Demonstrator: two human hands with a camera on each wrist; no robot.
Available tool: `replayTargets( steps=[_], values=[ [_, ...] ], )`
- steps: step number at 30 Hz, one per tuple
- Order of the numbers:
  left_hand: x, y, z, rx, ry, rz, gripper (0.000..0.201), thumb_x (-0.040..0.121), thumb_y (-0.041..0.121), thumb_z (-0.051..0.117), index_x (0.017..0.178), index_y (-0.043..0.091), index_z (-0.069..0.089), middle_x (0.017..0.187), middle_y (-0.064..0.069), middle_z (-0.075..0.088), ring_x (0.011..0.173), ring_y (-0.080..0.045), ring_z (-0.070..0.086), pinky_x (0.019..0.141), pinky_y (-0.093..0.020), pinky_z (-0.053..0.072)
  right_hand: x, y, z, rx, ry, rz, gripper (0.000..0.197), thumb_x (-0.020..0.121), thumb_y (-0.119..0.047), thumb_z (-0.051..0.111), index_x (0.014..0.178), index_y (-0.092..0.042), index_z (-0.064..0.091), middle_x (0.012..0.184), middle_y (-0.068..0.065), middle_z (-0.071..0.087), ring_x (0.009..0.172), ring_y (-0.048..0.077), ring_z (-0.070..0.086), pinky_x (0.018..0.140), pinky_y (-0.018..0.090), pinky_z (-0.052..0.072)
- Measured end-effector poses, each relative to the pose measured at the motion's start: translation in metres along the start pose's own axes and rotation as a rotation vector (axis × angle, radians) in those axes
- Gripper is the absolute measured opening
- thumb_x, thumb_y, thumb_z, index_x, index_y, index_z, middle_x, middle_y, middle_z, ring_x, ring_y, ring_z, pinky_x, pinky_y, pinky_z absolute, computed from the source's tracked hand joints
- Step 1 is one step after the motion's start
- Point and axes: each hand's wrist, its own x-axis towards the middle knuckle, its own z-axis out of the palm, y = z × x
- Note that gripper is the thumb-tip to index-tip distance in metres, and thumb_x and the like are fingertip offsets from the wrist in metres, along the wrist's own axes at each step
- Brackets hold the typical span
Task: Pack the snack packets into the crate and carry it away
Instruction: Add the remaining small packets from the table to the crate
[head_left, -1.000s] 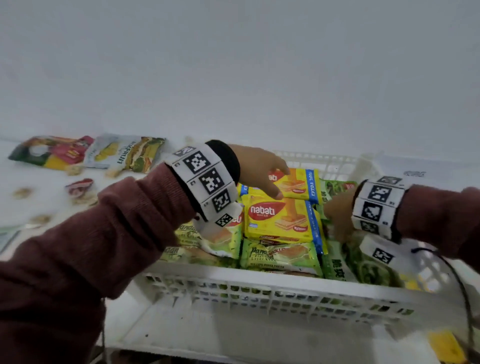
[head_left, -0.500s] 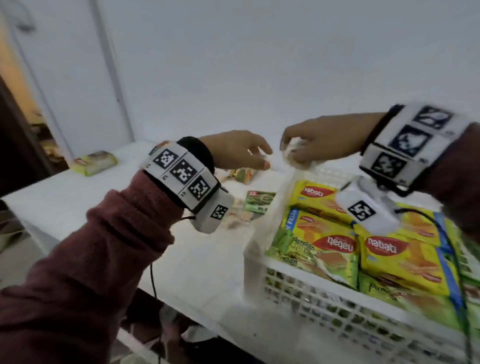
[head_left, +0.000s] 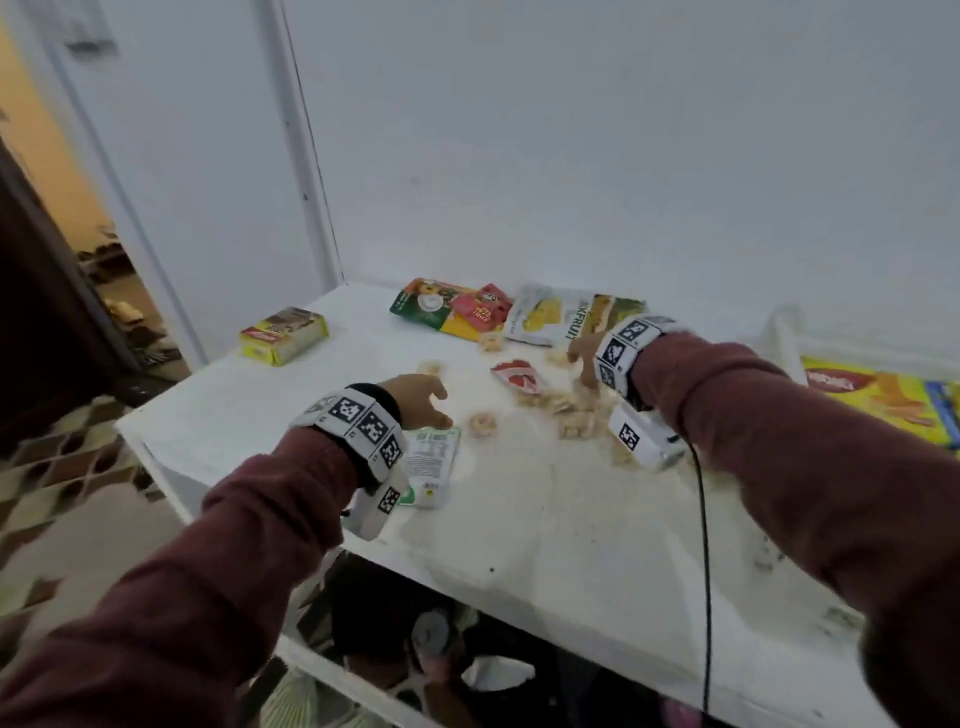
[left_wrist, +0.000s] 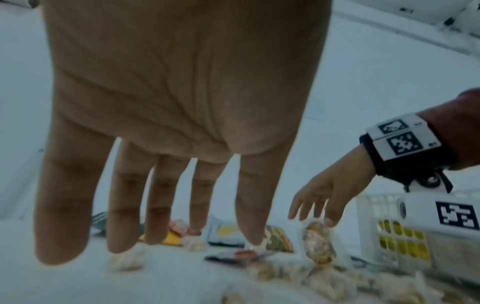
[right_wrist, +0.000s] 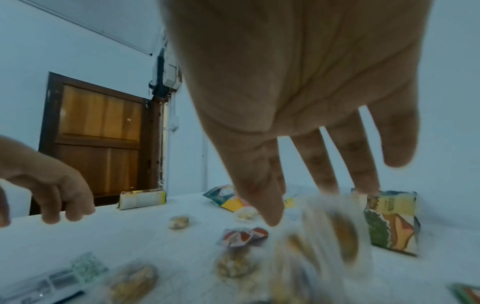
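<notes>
On the far left of the white counter (head_left: 545, 519) lies a yellow-green box (head_left: 284, 335), well apart from both hands. The left hand (head_left: 415, 400) hovers over the counter with fingers straight and spread, holding nothing; a flat white-and-green packet (head_left: 431, 462) lies just beneath and beside its wrist, and a small clear-wrapped snack (head_left: 483, 423) sits just beyond its fingertips. At the back, near the wall, lie a green-red-yellow pouch (head_left: 447, 312) and a jackfruit bag (head_left: 566, 317) side by side. A small red packet (head_left: 519, 375) lies between the hands. The right hand (left_wrist: 324, 197) reaches down with fingers extended over a loose heap of clear-wrapped snacks (head_left: 566, 408); its fingertips meet one blurred clear packet (right_wrist: 332, 226), but whether they pinch it I cannot tell. At the far right stands the white crate (left_wrist: 374, 207), already holding yellow wafer packets (head_left: 883, 400), just beside the right forearm.
</notes>
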Motion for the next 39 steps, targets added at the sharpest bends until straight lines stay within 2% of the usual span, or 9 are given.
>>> replayTargets(
  steps=[5, 11, 17, 24, 28, 31, 35, 38, 39],
  values=[
    [0.025, -0.017, 0.025, -0.025, -0.055, -0.100, 0.076, 0.088, 0.047, 0.054, 0.138, -0.001, 0.024, 0.142, -0.018, 0.038, 0.129, -0.030, 0.041, 0.103, -0.036, 0.035, 0.004, -0.022, 0.005, 0.109, -0.027, 0.017, 0.058, 0.091, -0.027, 0.055, 0.142, -0.011, 0.032, 0.147, 0.010, 0.035, 0.132, 0.026, 0.038, 0.103, 0.032, 0.034],
    [0.040, -0.020, 0.037, 0.045, -0.105, -0.135, 0.090, 0.076, 0.058, 0.062, 0.136, 0.001, 0.027, 0.138, -0.016, 0.040, 0.126, -0.030, 0.043, 0.101, -0.039, 0.040, 0.026, -0.058, 0.016, 0.226, 0.040, -0.037, 0.047, 0.092, -0.032, 0.050, 0.133, -0.011, 0.041, 0.139, 0.011, 0.046, 0.121, 0.028, 0.049, 0.092, 0.030, 0.040],
    [0.048, -0.019, 0.034, 0.072, -0.127, -0.108, 0.091, 0.071, 0.053, 0.070, 0.134, 0.003, 0.027, 0.134, -0.015, 0.042, 0.123, -0.029, 0.045, 0.099, -0.038, 0.042, 0.047, -0.068, 0.023, 0.198, -0.095, -0.031, 0.052, 0.099, -0.031, 0.037, 0.147, -0.017, 0.021, 0.151, 0.009, 0.028, 0.134, 0.027, 0.035, 0.106, 0.030, 0.030],
    [0.070, -0.039, 0.024, -0.125, -0.141, -0.086, 0.097, 0.067, 0.030, 0.081, 0.138, 0.005, 0.019, 0.135, -0.011, 0.047, 0.123, -0.027, 0.048, 0.102, -0.040, 0.042, 0.064, -0.063, 0.026, 0.222, -0.051, -0.032, 0.044, 0.082, -0.022, 0.064, 0.121, -0.013, 0.049, 0.124, 0.010, 0.056, 0.102, 0.024, 0.056, 0.086, 0.031, 0.046],
    [0.078, -0.048, 0.012, -0.189, -0.133, -0.079, 0.091, 0.068, 0.024, 0.080, 0.137, 0.007, 0.024, 0.134, -0.010, 0.047, 0.121, -0.027, 0.048, 0.102, -0.039, 0.042, 0.070, -0.057, 0.026, 0.282, -0.019, -0.024, 0.045, 0.082, -0.010, 0.060, 0.124, -0.009, 0.045, 0.124, 0.013, 0.055, 0.096, 0.023, 0.054, 0.082, 0.031, 0.045],
    [0.087, -0.046, -0.004, -0.252, -0.098, -0.034, 0.078, 0.070, 0.023, 0.078, 0.131, 0.007, 0.031, 0.127, -0.009, 0.052, 0.113, -0.025, 0.052, 0.096, -0.037, 0.047, 0.074, -0.049, 0.024, 0.340, 0.050, 0.015, 0.047, 0.086, -0.014, 0.058, 0.129, -0.008, 0.040, 0.123, 0.015, 0.056, 0.099, 0.026, 0.057, 0.085, 0.032, 0.046],
    [0.098, -0.025, -0.035, -0.357, -0.053, 0.139, 0.041, 0.078, 0.006, 0.070, 0.107, 0.008, 0.040, 0.101, -0.002, 0.053, 0.095, -0.019, 0.054, 0.062, -0.015, 0.047, 0.071, -0.031, 0.006, 0.622, 0.078, 0.102, 0.054, 0.084, -0.011, 0.059, 0.131, -0.008, 0.033, 0.117, 0.016, 0.056, 0.095, 0.031, 0.057, 0.082, 0.038, 0.048],
    [0.118, -0.006, -0.052, -0.430, -0.065, 0.271, 0.030, 0.077, 0.001, 0.069, 0.098, 0.010, 0.049, 0.090, -0.003, 0.060, 0.090, -0.023, 0.062, 0.073, -0.024, 0.050, 0.068, 0.000, -0.010, 0.737, 0.131, 0.232, 0.012, 0.078, -0.010, 0.060, 0.085, -0.007, 0.051, 0.082, 0.006, 0.052, 0.070, 0.021, 0.053, 0.061, 0.028, 0.043],
    [0.123, -0.001, -0.055, -0.455, -0.057, 0.302, 0.029, 0.078, 0.001, 0.069, 0.098, 0.010, 0.050, 0.090, -0.003, 0.061, 0.090, -0.023, 0.062, 0.079, -0.029, 0.051, 0.068, 0.014, -0.014, 0.789, 0.158, 0.275, 0.014, 0.078, -0.014, 0.060, 0.071, -0.010, 0.048, 0.068, 0.003, 0.047, 0.058, 0.016, 0.045, 0.053, 0.025, 0.037]
  ],
)
